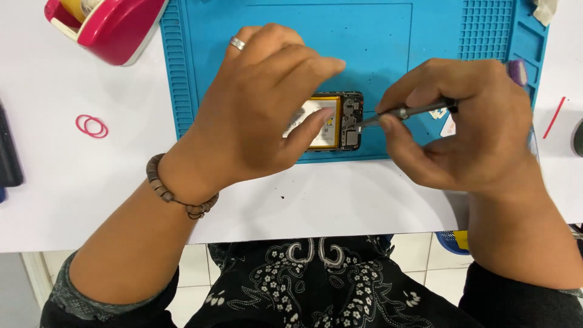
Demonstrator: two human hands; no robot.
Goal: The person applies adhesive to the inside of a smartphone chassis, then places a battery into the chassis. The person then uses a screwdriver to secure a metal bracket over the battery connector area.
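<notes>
White tabletop (340, 200) seen from above, bearing a blue work mat (370, 36) with ridged borders and a gridded corner at upper right. On the mat's near edge lies an opened phone (346, 121), back cover off, its yellow-framed battery and dark circuit section exposed. The phone's long axis runs left to right, parallel to the mat's front edge; the circuit end points toward the person's right, while the opposite end is hidden beneath the left hand.

Left hand (261, 109): lies palm-down over the phone, fingers curled loosely, one fingertip pressing on the battery; a ring sits on one finger and a beaded bracelet (167, 188) circles the wrist. It steadies the phone rather than enclosing it.

Right hand (473, 127): pinches a slim metal-shafted screwdriver (401, 112) between thumb and forefingers in a narrow, closed grip. The tool lies nearly level, tip pointing left and slightly down, meeting the circuit end of the phone.

Surroundings: a pink-and-white tape dispenser (109, 27) at upper left, partly over the mat's corner; two linked red rubber bands (92, 126) on the table, well apart from the mat; a thin red strip (554, 117) at far right. Below the table edge, dark patterned cloth and pale floor tiles show.
</notes>
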